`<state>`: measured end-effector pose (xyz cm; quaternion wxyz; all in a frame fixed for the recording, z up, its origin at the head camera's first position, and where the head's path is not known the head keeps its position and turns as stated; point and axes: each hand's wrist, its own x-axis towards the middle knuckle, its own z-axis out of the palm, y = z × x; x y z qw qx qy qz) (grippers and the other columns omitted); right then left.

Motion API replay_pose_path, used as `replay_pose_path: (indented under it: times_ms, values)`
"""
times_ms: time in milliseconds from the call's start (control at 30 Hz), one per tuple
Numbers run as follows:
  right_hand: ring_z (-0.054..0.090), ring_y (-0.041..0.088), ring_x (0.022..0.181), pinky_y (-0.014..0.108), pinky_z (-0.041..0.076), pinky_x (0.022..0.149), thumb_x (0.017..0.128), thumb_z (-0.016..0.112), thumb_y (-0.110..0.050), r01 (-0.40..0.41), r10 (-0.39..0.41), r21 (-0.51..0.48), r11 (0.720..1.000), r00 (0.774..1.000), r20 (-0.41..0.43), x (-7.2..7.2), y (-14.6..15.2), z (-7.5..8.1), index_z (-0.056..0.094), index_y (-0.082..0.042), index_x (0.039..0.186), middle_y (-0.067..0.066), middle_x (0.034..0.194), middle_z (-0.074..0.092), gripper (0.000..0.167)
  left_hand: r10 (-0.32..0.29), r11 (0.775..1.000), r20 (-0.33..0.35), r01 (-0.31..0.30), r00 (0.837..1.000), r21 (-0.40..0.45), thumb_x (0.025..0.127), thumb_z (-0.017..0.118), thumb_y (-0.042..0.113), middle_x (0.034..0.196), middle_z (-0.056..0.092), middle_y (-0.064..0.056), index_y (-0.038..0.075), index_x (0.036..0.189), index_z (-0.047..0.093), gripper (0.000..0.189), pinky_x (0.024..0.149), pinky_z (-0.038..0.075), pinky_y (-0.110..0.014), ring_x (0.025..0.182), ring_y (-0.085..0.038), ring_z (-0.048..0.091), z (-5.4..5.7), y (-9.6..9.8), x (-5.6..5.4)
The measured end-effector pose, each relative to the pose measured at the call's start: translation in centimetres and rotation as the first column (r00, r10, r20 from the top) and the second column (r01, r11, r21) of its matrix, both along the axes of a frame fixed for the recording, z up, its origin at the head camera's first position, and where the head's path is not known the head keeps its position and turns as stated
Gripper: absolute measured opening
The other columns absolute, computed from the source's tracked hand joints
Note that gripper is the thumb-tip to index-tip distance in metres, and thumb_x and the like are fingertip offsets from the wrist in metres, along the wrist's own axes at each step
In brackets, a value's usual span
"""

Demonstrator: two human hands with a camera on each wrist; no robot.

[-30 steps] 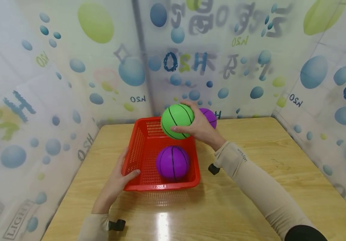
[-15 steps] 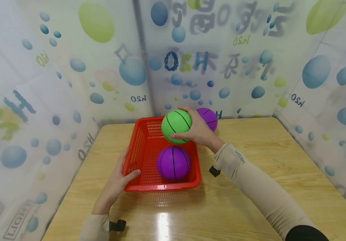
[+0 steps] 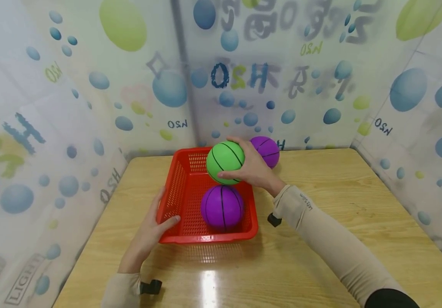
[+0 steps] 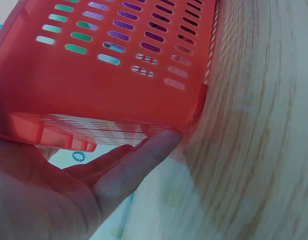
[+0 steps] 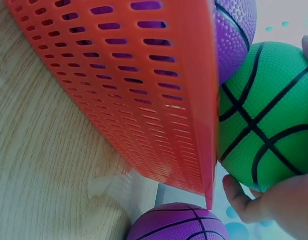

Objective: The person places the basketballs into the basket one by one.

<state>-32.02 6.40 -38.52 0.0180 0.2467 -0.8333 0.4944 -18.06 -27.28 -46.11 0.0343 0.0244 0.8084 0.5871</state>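
Observation:
My right hand (image 3: 254, 167) grips a green ball (image 3: 224, 161) with black basketball lines over the back right part of a red plastic basket (image 3: 206, 239). In the right wrist view the green ball (image 5: 274, 115) shows level with the basket rim, close against a purple ball. That purple ball (image 3: 222, 208) sits inside the basket at the front right. My left hand (image 3: 148, 233) holds the basket's left side, thumb over the rim near the front corner; in the left wrist view its fingers (image 4: 143, 160) lie along the outside of the slotted wall (image 4: 108, 90).
A second purple ball (image 3: 266, 151) rests on the wooden table (image 3: 332, 196) behind the basket's right side, partly hidden by my right hand. Patterned walls (image 3: 302, 111) border the table at the back and sides. Small black wrist devices (image 3: 274, 220) sit at both cuffs.
The green ball has come down a little toward the basket in my right hand, mostly in the first half second. My left hand keeps its hold on the basket.

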Motion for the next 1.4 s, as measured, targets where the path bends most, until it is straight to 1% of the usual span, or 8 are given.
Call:
replay_pose_path:
  times_ms: [100,200,533,733,867,1000,1133,1400]
  values:
    - [0.053,0.032,0.142,0.06,0.054,0.11,0.082,0.1,-0.047,0.002,-0.002,0.011,1.0,1.0,0.01,0.0,0.0,0.1,0.039,-0.036,0.171,0.007,0.167,0.042,0.109,0.004,1.0,0.001,-0.004,1.0,-0.005,0.107,0.073,0.018,0.182,0.019,-0.017,0.038,0.18,0.005,0.101,0.119,0.043,-0.058,0.148,-0.046,0.053,0.1,0.0,0.0]
    - [0.053,0.032,0.142,0.06,0.054,0.11,0.083,0.098,-0.048,0.001,-0.001,0.015,1.0,1.0,0.021,-0.1,0.1,0.2,0.039,-0.038,0.171,0.008,0.167,0.042,0.106,0.005,1.0,0.006,-0.005,1.0,-0.005,0.108,0.072,0.018,0.182,0.02,-0.017,0.04,0.18,0.005,0.101,0.119,0.044,-0.056,0.147,-0.045,0.054,0.1,0.1,0.0]
    - [0.051,0.035,0.14,0.061,0.055,0.108,0.088,0.094,-0.048,-0.005,0.003,0.041,0.999,0.998,0.061,-0.4,0.4,0.4,0.035,-0.028,0.174,0.016,0.161,0.042,0.107,0.001,1.0,0.006,-0.001,1.0,0.002,0.107,0.072,0.018,0.181,0.021,-0.019,0.04,0.18,0.005,0.101,0.116,0.047,-0.056,0.146,-0.047,0.054,0.1,0.0,-0.1]
    - [0.048,0.036,0.141,0.062,0.055,0.108,0.089,0.094,-0.046,-0.007,0.003,0.066,0.998,0.998,0.055,-0.3,0.5,0.3,0.034,-0.026,0.174,0.017,0.16,0.042,0.106,0.001,1.0,0.007,-0.001,1.0,0.004,0.107,0.072,0.018,0.179,0.025,-0.02,0.042,0.18,0.007,0.101,0.111,0.052,-0.05,0.143,-0.047,0.057,0.1,0.0,-0.1]
    - [0.041,0.039,0.151,0.064,0.048,0.117,0.091,0.092,-0.044,-0.014,0.01,0.093,0.996,0.999,0.041,-0.2,0.7,0.1,0.033,-0.022,0.174,0.015,0.168,0.039,0.104,-0.001,1.0,0.01,0.001,1.0,0.009,0.107,0.072,0.019,0.179,0.025,-0.02,0.041,0.18,0.007,0.101,0.109,0.053,-0.045,0.141,-0.046,0.057,0.1,0.0,-0.1]
    - [0.038,0.037,0.156,0.065,0.039,0.123,0.092,0.091,-0.047,-0.01,0.007,0.125,0.992,1.0,0.029,-0.1,1.0,0.1,0.032,-0.022,0.175,0.011,0.174,0.036,0.105,0.001,1.0,0.004,-0.001,1.0,0.007,0.107,0.073,0.02,0.18,0.024,-0.019,0.041,0.18,0.007,0.101,0.106,0.053,-0.039,0.139,-0.044,0.058,0.2,0.0,-0.2]
    - [0.041,0.035,0.152,0.064,0.041,0.122,0.091,0.091,-0.049,-0.002,-0.002,0.132,0.991,1.0,0.029,0.0,1.1,0.2,0.033,-0.022,0.175,0.012,0.173,0.035,0.105,0.001,1.0,-0.002,-0.001,1.0,-0.002,0.107,0.072,0.019,0.181,0.022,-0.017,0.04,0.18,0.007,0.1,0.104,0.052,-0.033,0.138,-0.042,0.059,0.2,0.0,-0.3]
    - [0.044,0.034,0.147,0.064,0.046,0.116,0.09,0.093,-0.047,0.011,-0.014,0.123,0.992,1.0,0.024,0.2,1.2,0.1,0.035,-0.023,0.174,0.014,0.168,0.038,0.105,-0.001,1.0,-0.012,0.001,1.0,-0.007,0.107,0.072,0.017,0.181,0.022,-0.017,0.037,0.18,0.007,0.1,0.104,0.051,-0.03,0.141,-0.044,0.058,0.0,-0.1,-0.3]
